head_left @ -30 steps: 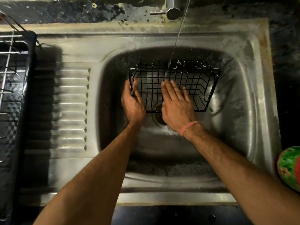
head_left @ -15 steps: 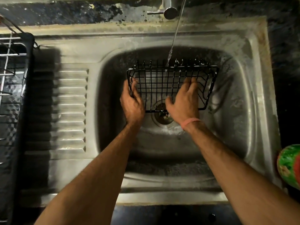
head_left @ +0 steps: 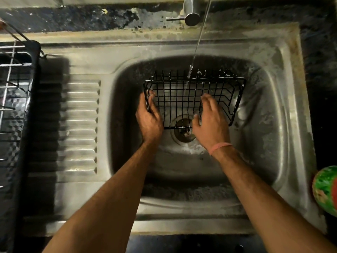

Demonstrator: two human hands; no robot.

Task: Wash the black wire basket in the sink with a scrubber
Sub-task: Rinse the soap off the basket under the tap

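The black wire basket [head_left: 191, 99] sits tilted in the middle of the frame, inside the steel sink [head_left: 255, 136], above the drain [head_left: 183, 131]. A thin stream of water [head_left: 197, 42] falls from the tap [head_left: 190, 13] at the top centre and strikes the basket's mesh. The left hand [head_left: 149, 117] grips the basket's left edge, thumb hooked inside the wires and fingers wrapped behind. The right hand [head_left: 211, 121] lies against the mesh toward the basket's lower right, fingers spread and fairly straight, holding nothing. A pink band [head_left: 219, 147] circles the right wrist. A dish rack [head_left: 16, 92] stands at the left edge, and a green-patterned round object [head_left: 326, 189] shows at the lower right.
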